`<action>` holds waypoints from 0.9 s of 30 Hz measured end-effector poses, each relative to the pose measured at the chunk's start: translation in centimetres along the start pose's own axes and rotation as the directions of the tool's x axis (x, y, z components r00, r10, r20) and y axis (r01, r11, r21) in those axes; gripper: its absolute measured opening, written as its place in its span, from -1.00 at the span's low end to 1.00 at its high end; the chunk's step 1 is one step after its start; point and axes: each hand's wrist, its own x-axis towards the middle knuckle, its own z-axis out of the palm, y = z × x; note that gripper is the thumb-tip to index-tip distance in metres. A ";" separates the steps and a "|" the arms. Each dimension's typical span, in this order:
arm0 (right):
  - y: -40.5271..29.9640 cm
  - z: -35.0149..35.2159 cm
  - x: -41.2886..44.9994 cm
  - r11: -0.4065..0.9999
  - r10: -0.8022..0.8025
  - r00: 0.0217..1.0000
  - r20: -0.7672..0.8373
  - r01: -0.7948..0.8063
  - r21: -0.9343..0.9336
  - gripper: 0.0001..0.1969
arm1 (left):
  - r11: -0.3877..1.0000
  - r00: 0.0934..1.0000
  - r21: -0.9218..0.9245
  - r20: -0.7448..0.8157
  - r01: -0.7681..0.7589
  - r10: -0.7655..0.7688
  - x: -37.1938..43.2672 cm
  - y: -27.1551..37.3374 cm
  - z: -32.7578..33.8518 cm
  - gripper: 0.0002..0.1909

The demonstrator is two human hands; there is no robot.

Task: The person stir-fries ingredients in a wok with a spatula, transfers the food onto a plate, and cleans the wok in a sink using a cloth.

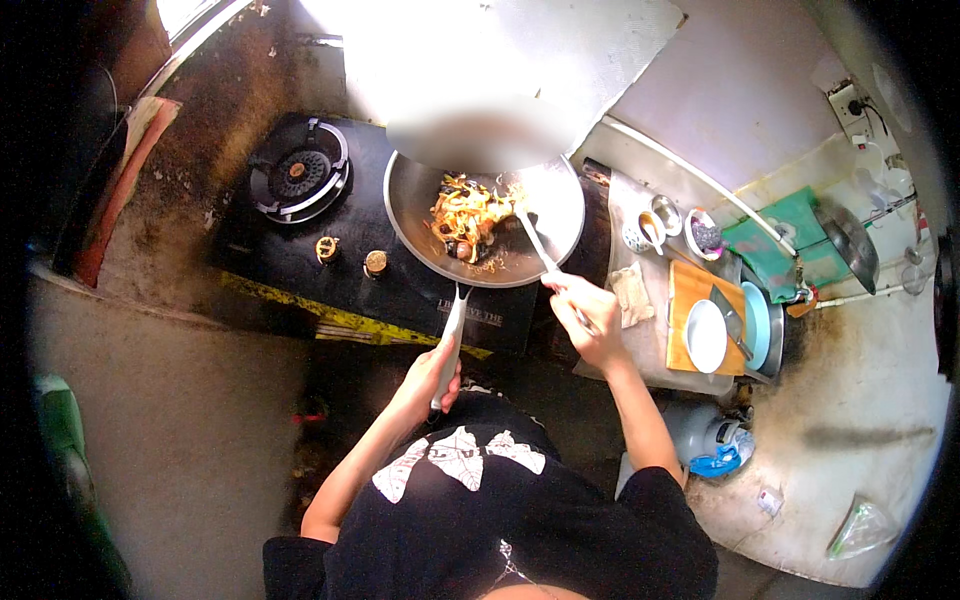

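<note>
My left hand (429, 380) grips the pale handle (451, 337) of a metal wok (411, 238) on the right side of the black gas stove. In my right hand (591, 315) is a long-handled spatula (537, 238), held at a slant. Its head dips into the stir-fried food (466, 217), a mix of yellowish shreds and dark pieces gathered left of the wok's middle. A blurred oval patch covers the wok's far rim and hides what lies there.
The black gas stove (300, 255) has a bare burner (298, 169) at left. A side table on the right holds a wooden cutting board (679, 330), a white dish (706, 336), a cleaver (726, 311) and small bowls. A gas cylinder (686, 431) stands below.
</note>
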 end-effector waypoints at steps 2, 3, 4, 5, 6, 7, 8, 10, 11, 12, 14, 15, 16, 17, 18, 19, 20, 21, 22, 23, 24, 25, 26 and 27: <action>1.5 1.2 1.3 1.000 0.011 0.990 -0.137 -0.008 0.023 -0.85 | 1.000 1.000 -0.001 0.000 0.009 -0.009 0.0 0.1 0.0 -0.48; 1.8 1.7 2.4 0.997 0.054 0.984 -0.168 -0.045 0.058 -0.86 | 1.000 1.000 -0.003 -0.009 0.003 -0.003 0.1 0.3 -0.2 -0.48; 1.4 1.4 3.4 0.998 0.039 0.982 -0.184 -0.028 0.063 -0.85 | 1.000 1.000 -0.017 -0.009 0.017 -0.017 0.1 0.2 -0.2 -0.48; 1.0 1.1 4.6 0.998 0.024 0.980 -0.200 -0.011 0.068 -0.84 | 0.999 0.999 -0.033 -0.010 0.031 -0.031 0.0 0.1 -0.1 -0.48; 1.1 1.2 5.8 0.998 -0.018 0.973 -0.231 0.032 0.059 -0.87 | 0.999 0.999 -0.033 -0.010 0.030 -0.030 -0.1 -0.1 -0.1 -0.48; -0.3 1.4 7.0 0.998 0.065 0.972 -0.224 -0.059 0.029 -0.89 | 0.999 1.000 -0.042 -0.007 0.026 -0.026 0.0 -0.1 -0.3 -0.48; 0.6 2.5 8.1 0.993 0.106 0.967 -0.231 -0.089 0.083 -0.86 | 0.999 1.000 -0.051 -0.005 0.021 -0.021 0.0 -0.2 -0.4 -0.48; 3.7 5.1 10.2 0.997 0.004 0.952 -0.306 0.020 0.075 -0.80 | 0.999 1.000 -0.033 0.000 0.012 -0.012 0.1 -0.1 -0.2 -0.48; 5.2 6.0 10.7 0.989 -0.140 0.922 -0.362 0.150 0.001 -0.78 | 1.000 1.000 -0.018 0.008 0.008 -0.008 0.3 -0.1 0.1 -0.48; 4.9 7.1 11.0 0.992 -0.116 0.933 -0.340 0.124 0.003 -0.78 | 1.000 1.000 -0.017 0.006 0.006 -0.005 0.3 -0.3 0.0 -0.47; 4.2 7.7 9.6 0.995 0.046 0.982 -0.183 -0.028 0.099 -0.80 | 1.000 1.000 -0.010 -0.010 0.008 -0.008 0.2 -0.1 0.1 -0.48; 3.5 7.8 8.7 0.988 0.070 0.992 -0.103 -0.056 0.141 -0.82 | 1.000 1.000 -0.005 -0.025 0.017 -0.017 0.1 -0.2 0.0 -0.48; 2.9 7.7 7.6 0.985 0.043 0.998 -0.052 -0.033 0.167 -0.84 | 1.000 1.000 -0.009 -0.021 0.022 -0.022 0.0 0.0 0.1 -0.49; 2.4 7.2 6.7 0.981 0.015 1.000 -0.003 -0.014 0.193 -0.86 | 1.000 1.000 -0.011 -0.021 0.022 -0.023 -0.1 -0.1 0.1 -0.49; 1.3 5.6 6.4 0.991 -0.066 0.997 0.044 0.061 0.121 -0.88 | 1.000 1.000 -0.015 -0.014 0.019 -0.019 -0.1 -0.1 0.1 -0.48; 0.7 4.2 6.0 0.987 -0.022 0.995 0.100 0.006 0.162 -0.88 | 1.000 1.000 -0.020 -0.010 0.013 -0.013 -0.2 -0.1 0.0 -0.48; -0.3 2.9 5.8 0.987 -0.031 0.996 0.080 0.018 0.158 -0.88 | 1.000 1.000 -0.018 -0.009 0.014 -0.014 -0.1 0.0 0.0 -0.48; -1.3 1.7 5.6 0.987 -0.042 0.997 0.063 0.032 0.157 -0.89 | 1.000 1.000 -0.013 -0.012 0.015 -0.015 -0.1 0.0 0.0 -0.48; -2.1 0.3 5.1 0.991 -0.041 0.996 0.085 0.030 0.127 -0.89 | 1.000 1.000 -0.005 -0.013 0.019 -0.019 -0.2 0.0 0.0 -0.48; -3.1 -0.7 4.7 0.995 -0.039 0.993 0.108 0.028 0.098 -0.89 | 1.000 1.000 -0.004 -0.014 0.022 -0.022 -0.2 0.0 -0.1 -0.48; -4.4 -1.0 4.2 0.986 -0.062 0.997 0.046 0.054 0.160 -0.87 | 1.000 1.000 -0.013 -0.012 0.021 -0.021 0.0 -0.2 -0.3 -0.48; -5.1 -1.2 3.5 0.986 -0.058 0.997 0.043 0.051 0.158 -0.87 | 1.000 1.000 -0.020 -0.002 0.021 -0.021 0.0 -0.3 -0.3 -0.47; -5.8 -1.3 2.7 0.976 0.001 0.999 0.045 -0.011 0.217 -0.86 | 1.000 1.000 -0.019 -0.001 0.024 -0.024 0.0 -0.3 -0.3 -0.47; -6.2 -1.3 1.9 0.959 0.058 0.997 0.049 -0.069 0.275 -0.85 | 0.999 1.000 -0.027 -0.002 0.021 -0.021 -0.1 -0.2 -0.2 -0.48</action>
